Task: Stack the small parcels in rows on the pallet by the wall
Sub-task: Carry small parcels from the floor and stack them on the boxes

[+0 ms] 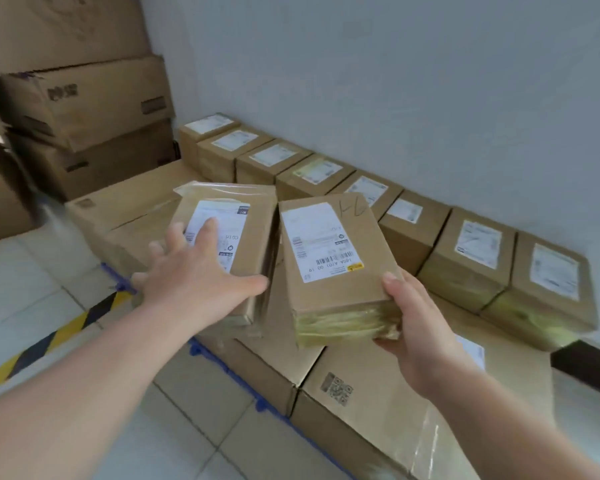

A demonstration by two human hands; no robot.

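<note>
Both hands are busy over the stack by the wall. The right hand (407, 318) has a small parcel (329, 261) gripped by its near end, thumb on top and fingers curled under the taped edge, the far end raised and angled toward the wall. The left hand (201, 275) lies spread, palm down, on a second parcel (243, 237) just beside it, fingers flat across the label and thumb pointing right; whether it is pressing that one down or carrying it I cannot tell, as its underside is hidden. Behind them a finished row of parcels (326, 174) runs tight along the white wall (395, 81), labels up, resting on a layer of large cartons (378, 393) that covers the blue pallet (222, 362), of which only an edge shows at floor level. These two look meant to begin a second row in front of the first. To do it well, I would bring each parcel down flat, not nose first, push its far edge snug against the row behind, and close the gap between the pair so the sides touch. Keeping labels up and turned the same way as the back row would keep things tidy. The right one, held only by one end, could sag or slip, so lowering it gently before letting go seems wise.
</note>
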